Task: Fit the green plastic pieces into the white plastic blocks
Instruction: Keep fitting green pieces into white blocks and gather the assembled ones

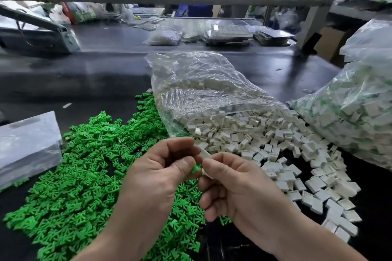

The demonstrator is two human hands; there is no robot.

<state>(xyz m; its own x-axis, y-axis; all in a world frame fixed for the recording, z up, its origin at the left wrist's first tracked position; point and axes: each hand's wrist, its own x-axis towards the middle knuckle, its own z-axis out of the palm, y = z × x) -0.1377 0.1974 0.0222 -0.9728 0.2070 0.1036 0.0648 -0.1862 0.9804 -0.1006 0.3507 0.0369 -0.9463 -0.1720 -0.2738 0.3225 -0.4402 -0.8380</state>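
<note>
Parts meet in mid-air: a green plastic piece (195,168) is pinched by the fingers of the left hand (157,176). It touches a mostly hidden white plastic block (204,153) pinched by the right hand (237,188). Both are raised over the desk (95,74), probably so they can be lined up and pressed together. Each hand's supply lies on its own side for a short reach: the heap of green pieces (84,165) to the left, and loose white blocks (275,154) spilling from a clear bag (201,91) to the right. A fuller bag (350,116) at far right seems to hold finished units.
</note>
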